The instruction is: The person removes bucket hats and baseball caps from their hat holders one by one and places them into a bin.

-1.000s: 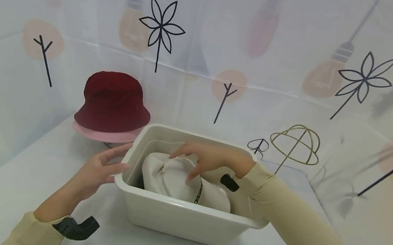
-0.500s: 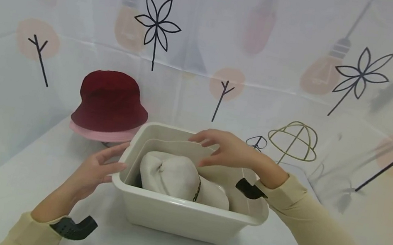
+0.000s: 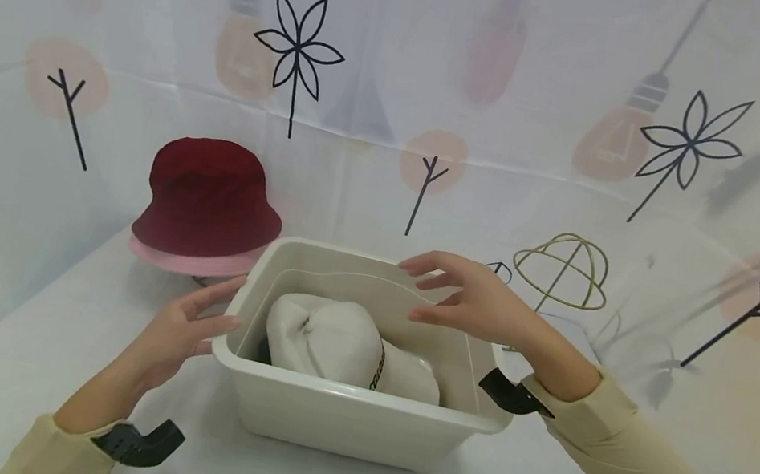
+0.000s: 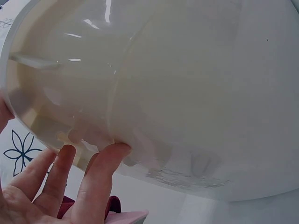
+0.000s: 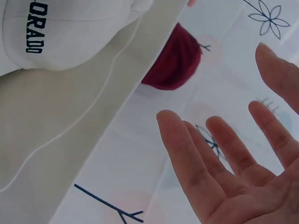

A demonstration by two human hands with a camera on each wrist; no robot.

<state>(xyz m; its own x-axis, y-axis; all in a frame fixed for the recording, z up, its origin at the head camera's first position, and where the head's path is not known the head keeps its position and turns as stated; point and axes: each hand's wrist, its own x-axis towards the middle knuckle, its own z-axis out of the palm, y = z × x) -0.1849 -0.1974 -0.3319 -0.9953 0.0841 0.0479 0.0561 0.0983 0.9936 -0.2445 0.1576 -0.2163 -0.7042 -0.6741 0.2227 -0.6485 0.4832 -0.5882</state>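
Note:
A white baseball cap (image 3: 340, 337) lies inside a cream plastic bin (image 3: 353, 428), its brim towards the right. Dark lettering ending in "ORADO" runs across the cap's front (image 5: 65, 37) in the right wrist view. My left hand (image 3: 179, 338) rests against the bin's left end, fingertips right at the rim and fingers extended. From the left wrist view, its fingers (image 4: 99, 182) lie along the glossy bin wall (image 4: 196, 102). My right hand (image 3: 484, 300) hovers over the bin's far right rim, fingers loosely spread and holding nothing.
Behind the bin on the left sits a dark red bucket hat (image 3: 210, 197) with a pink brim (image 3: 187, 262) under it. A gold wire dome-shaped stand (image 3: 561, 270) rises at the back right. A patterned white cloth (image 3: 368, 65) hangs behind the white table (image 3: 135, 421).
My right hand has let go of the cap, lifted out of the bin and moved right and back. My left hand has stayed at the bin's left end.

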